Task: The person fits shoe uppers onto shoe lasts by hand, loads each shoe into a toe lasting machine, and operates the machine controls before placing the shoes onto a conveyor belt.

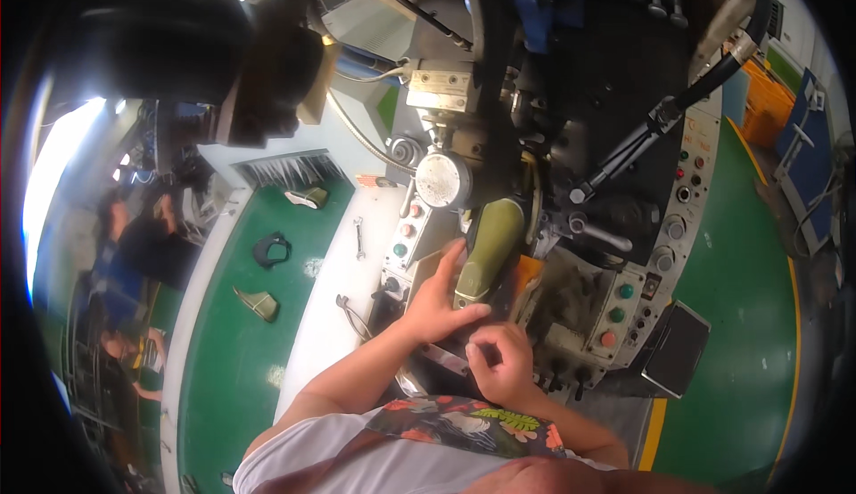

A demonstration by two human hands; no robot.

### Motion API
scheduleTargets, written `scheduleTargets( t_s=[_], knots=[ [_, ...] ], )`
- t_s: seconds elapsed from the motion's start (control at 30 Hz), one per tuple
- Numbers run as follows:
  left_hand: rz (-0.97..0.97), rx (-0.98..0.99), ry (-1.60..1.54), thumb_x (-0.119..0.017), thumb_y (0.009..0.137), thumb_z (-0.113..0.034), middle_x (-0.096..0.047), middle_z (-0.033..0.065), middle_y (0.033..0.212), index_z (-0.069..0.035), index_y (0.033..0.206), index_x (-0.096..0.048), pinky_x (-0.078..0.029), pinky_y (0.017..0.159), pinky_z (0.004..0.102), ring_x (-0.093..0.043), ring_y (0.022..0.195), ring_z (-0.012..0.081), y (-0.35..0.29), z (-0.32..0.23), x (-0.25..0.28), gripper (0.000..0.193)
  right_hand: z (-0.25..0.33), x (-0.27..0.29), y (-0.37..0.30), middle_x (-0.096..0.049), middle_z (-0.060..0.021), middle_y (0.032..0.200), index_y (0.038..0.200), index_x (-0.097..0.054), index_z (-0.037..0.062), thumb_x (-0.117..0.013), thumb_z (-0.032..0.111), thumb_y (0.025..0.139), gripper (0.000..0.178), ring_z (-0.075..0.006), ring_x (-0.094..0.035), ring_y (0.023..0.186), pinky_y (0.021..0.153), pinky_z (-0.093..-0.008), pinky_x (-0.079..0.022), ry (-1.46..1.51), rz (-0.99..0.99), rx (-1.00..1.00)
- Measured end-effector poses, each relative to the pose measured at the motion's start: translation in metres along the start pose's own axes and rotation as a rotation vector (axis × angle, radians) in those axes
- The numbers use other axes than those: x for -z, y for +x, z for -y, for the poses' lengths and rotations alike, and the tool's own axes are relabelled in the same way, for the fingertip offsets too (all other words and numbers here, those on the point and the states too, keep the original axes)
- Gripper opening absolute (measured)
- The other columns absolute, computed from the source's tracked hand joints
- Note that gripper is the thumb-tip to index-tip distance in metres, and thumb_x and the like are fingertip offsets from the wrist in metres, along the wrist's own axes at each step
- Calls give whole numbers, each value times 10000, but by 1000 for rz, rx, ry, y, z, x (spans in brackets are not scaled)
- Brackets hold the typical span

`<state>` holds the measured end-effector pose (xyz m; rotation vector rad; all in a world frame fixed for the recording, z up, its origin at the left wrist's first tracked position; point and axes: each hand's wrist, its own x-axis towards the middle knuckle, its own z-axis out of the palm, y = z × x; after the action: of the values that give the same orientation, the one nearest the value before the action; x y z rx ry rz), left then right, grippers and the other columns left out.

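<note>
A green shoe last [495, 244] sits in the machine in front of me, its narrow end toward my body. My left hand [437, 302] lies along the left side of this end, fingers stretched and thumb apart, the thumb tip at the end of the last. It wraps round nothing. Just below and to the right, my right hand [501, 362] is closed, its fingers curled in. What it holds, if anything, is hidden. An orange piece [528, 273] shows beside the last, on its right.
On the left runs a green conveyor belt [294, 271] carrying lasts [256, 303] and a dark curved part [271, 250]. A wrench [358, 237] and pliers [346, 307] lie on its white edge. Button panels [615, 316] flank the machine. People [134, 351] are at far left.
</note>
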<state>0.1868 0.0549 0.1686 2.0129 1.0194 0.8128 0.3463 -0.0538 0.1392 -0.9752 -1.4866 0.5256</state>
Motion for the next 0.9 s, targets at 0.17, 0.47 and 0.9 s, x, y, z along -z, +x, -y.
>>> scheduleTargets(
  t_s=[0.17,0.47,0.9],
  knots=[
    [14,34,-69,-860,734,-389,-519,287,1400,-48,1591,-110,-418,1087,428,-546,1287,398,-1,0,-1,1188,-1,-1,-4,-671,-45,897,899,-630,88,-710,72,824,111,-280,-620,886,822,-392,-435,17,-24,-43],
    [176,47,-74,-877,722,-364,-291,291,1573,-25,1596,27,-254,1194,379,-304,1476,347,5,3,5,1302,4,-4,-6,-663,-74,882,892,-628,73,-707,77,835,98,-304,-632,871,812,-397,-457,-16,-89,-46],
    [150,64,-281,-864,751,-175,-461,250,1430,-60,1595,73,-448,1056,377,-544,1272,296,3,3,4,1266,1,-30,-11,-646,-109,835,881,-622,57,-703,75,833,96,-331,-630,779,711,-399,-493,-262,-319,-140]
  ],
)
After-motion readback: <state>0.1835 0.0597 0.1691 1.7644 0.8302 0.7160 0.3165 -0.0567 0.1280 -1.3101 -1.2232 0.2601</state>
